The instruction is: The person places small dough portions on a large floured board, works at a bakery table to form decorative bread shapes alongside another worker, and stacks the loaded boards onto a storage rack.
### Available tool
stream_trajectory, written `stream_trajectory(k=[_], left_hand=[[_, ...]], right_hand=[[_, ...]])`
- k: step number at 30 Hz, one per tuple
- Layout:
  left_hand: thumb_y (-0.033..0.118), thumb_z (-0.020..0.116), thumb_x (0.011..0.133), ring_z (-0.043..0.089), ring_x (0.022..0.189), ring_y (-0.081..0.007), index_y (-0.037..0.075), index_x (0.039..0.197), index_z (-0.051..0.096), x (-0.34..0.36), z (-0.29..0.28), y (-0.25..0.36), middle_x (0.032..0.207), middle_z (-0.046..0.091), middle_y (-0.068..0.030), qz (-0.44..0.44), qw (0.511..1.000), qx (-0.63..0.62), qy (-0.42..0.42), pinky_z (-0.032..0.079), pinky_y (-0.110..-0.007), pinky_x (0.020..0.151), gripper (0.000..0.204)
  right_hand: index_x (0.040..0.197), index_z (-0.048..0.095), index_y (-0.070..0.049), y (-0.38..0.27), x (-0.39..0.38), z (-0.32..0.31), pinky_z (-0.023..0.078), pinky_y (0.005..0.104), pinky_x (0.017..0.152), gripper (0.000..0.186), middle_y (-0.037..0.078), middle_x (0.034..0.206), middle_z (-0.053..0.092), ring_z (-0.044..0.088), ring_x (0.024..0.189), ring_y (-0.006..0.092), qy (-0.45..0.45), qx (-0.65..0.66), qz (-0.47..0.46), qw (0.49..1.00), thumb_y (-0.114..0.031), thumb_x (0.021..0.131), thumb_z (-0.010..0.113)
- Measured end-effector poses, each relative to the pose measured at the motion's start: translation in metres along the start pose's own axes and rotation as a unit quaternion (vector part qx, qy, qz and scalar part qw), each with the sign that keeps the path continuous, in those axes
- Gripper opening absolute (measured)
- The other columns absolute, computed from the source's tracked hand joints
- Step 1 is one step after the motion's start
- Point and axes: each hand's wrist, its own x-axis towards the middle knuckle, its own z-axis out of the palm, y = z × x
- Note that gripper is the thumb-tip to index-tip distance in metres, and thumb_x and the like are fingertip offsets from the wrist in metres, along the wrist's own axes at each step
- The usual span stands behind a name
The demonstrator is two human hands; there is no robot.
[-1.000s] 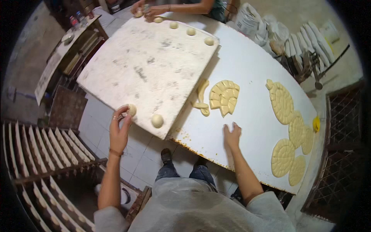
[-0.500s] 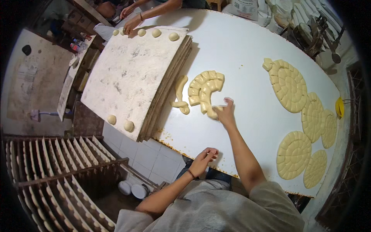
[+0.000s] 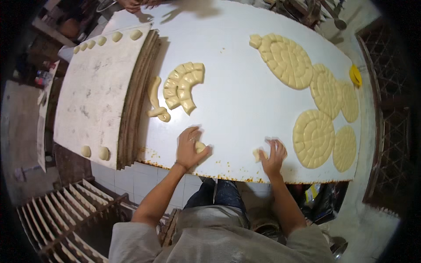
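My left hand (image 3: 187, 149) curls around a small pale dough piece (image 3: 200, 147) on the white table, near its front edge. Well apart to the right, my right hand (image 3: 273, 158) is cupped over another dough piece (image 3: 256, 154), partly hidden by the fingers. Beyond my left hand lies a curved section of cut dough (image 3: 179, 86), scored into several chunks. Beside it, against the board stack, rests a twisted dough strip (image 3: 154, 94).
Stacked wooden boards (image 3: 98, 83) stand at the left, dough balls (image 3: 116, 36) on top. Scored flat dough rounds (image 3: 313, 139) lie at the right of the table (image 3: 237, 83). A yellow object (image 3: 355, 76) sits at its edge. Another person's hands (image 3: 131, 5) show far off. Racked trays (image 3: 57, 215) fill the lower left.
The view has turned right. My right hand has left the curved dough's lower end, which is now shorter. Both hands have spread apart, each on a dough piece. The other person's hands left the board.
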Motion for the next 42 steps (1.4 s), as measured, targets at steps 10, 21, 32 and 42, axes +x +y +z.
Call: stream_trajectory(k=[10, 21, 32, 42], left_hand=[[0.011, 0.076, 0.091, 0.061, 0.132, -0.0353, 0.005, 0.127, 0.071, -0.030, -0.009, -0.040, 0.134, 0.068, -0.0113, 0.108, 0.986, -0.067, -0.106, 0.051, -0.043, 0.113, 0.037], [0.010, 0.077, 0.091, 0.065, 0.123, -0.0392, 0.002, 0.119, 0.071, -0.008, 0.001, -0.025, 0.133, 0.069, -0.0144, 0.160, 0.979, -0.086, -0.091, 0.054, -0.044, 0.106, 0.030], [0.012, 0.071, 0.097, 0.065, 0.127, -0.0361, 0.006, 0.118, 0.075, 0.004, 0.019, -0.014, 0.129, 0.072, -0.0144, 0.052, 0.972, -0.219, -0.059, 0.052, -0.045, 0.112, 0.022], [0.012, 0.074, 0.094, 0.065, 0.126, -0.0318, 0.008, 0.116, 0.076, -0.003, 0.014, -0.023, 0.125, 0.072, -0.0123, 0.079, 0.984, -0.124, -0.100, 0.054, -0.042, 0.108, 0.022]], right_hand=[[0.130, 0.067, 0.001, -0.021, -0.053, 0.006, 0.045, 0.0482, 0.114, 0.037, 0.017, 0.137, 0.061, 0.055, 0.133, 0.0376, -0.103, 0.085, 0.058, 0.989, -0.011, 0.096, 0.074], [0.131, 0.068, 0.000, -0.017, -0.041, 0.011, 0.043, 0.0495, 0.116, 0.032, 0.016, 0.141, 0.062, 0.057, 0.133, 0.0379, -0.015, 0.072, 0.127, 0.989, -0.011, 0.100, 0.068], [0.133, 0.067, -0.003, -0.019, -0.016, 0.000, 0.043, 0.0515, 0.117, 0.036, 0.018, 0.140, 0.063, 0.056, 0.135, 0.0393, -0.028, 0.089, 0.053, 0.994, -0.012, 0.098, 0.071], [0.135, 0.063, -0.001, -0.008, -0.024, 0.006, 0.044, 0.0504, 0.116, 0.040, 0.019, 0.136, 0.062, 0.054, 0.134, 0.0392, 0.011, 0.101, 0.075, 0.992, -0.014, 0.098, 0.071]])
